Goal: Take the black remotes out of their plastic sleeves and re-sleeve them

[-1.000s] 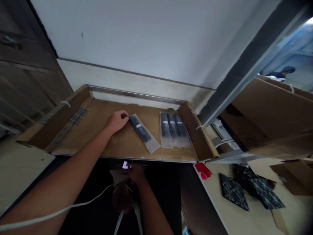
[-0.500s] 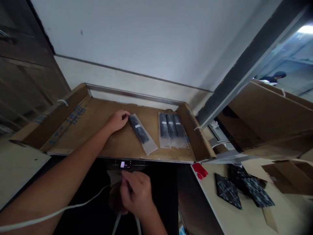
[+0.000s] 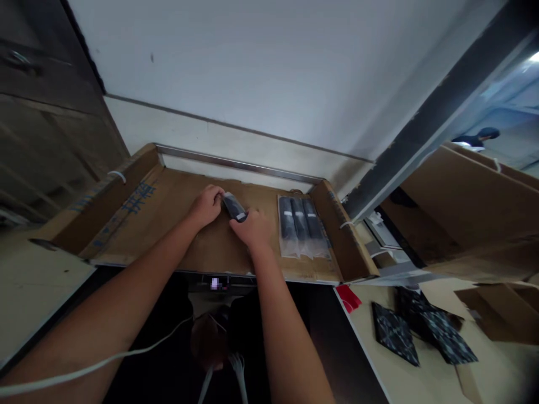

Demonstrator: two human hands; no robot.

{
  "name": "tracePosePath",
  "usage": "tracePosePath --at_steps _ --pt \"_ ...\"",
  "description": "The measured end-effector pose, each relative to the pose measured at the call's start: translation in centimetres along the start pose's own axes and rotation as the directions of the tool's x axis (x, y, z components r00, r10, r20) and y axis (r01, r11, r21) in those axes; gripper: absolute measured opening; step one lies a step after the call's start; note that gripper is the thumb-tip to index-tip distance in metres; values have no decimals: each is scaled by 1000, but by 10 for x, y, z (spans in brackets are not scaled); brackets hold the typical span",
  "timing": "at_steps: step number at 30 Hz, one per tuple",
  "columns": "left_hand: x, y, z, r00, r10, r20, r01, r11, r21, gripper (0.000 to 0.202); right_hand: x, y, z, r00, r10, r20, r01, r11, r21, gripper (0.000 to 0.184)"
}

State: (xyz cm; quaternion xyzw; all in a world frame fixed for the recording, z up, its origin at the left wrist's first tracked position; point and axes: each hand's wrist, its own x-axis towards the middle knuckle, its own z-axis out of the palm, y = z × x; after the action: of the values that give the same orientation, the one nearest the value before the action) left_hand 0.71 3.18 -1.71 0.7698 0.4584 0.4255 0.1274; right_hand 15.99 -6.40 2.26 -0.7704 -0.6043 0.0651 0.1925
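Note:
A long dark item in a frosted plastic bag [image 3: 234, 207], with a small white label, lies tilted on the cardboard-lined table [image 3: 181, 185]. My left hand [image 3: 208, 205] pinches its far end with the fingertips. Closed over the middle of the same bag is my right hand [image 3: 254, 227], which hides the near part. To the right, three more such bagged items [image 3: 298, 224] lie side by side. What is inside the bags cannot be made out.
Folded cardboard sides [image 3: 339, 230] stand at the table's ends. A small lit device [image 3: 218, 283] sits under the front edge. A white cable [image 3: 138, 352] crosses my left arm. Patterned dark packets [image 3: 396, 334] and a large carton [image 3: 467, 213] are at right, with a person [image 3: 478, 137] beyond.
My right hand has moved up from my lap onto the bagged item and closed on it. My left hand stays at the far end. The view has shifted slightly.

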Motion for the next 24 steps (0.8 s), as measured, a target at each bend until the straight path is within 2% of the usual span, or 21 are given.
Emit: tracePosePath --at_steps 3,6,8,11,13,16,19,24 --pt "0 5 -4 994 20 -111 -20 1000 -1 21 8 4 -1 998 -13 60 13 1000 -12 42" --pt "0 8 -7 980 -8 -197 -3 998 -59 15 10 9 1 999 1 34 -1 1000 -27 41" --pt "0 9 -7 971 -82 -224 46 986 -162 18 8 10 4 999 31 -11 -31 999 -30 41" --pt "1 12 -9 974 -203 -105 156 926 -343 24 2 10 6 996 30 -86 -33 999 -38 39" --pt "0 14 -10 975 -221 -3 203 899 -388 34 -1 8 6 994 -27 -105 21 998 -62 37" --pt "0 14 -10 974 -227 12 212 885 -415 43 -2 6 6 990 -107 -90 99 990 -96 36" --pt "-1 12 -11 961 -272 -41 227 868 -442 46 -1 5 6 987 -135 -86 126 987 -103 34" --pt "0 10 -14 919 -328 -216 244 907 -342 50 0 6 9 984 -162 -76 155 983 -98 34"
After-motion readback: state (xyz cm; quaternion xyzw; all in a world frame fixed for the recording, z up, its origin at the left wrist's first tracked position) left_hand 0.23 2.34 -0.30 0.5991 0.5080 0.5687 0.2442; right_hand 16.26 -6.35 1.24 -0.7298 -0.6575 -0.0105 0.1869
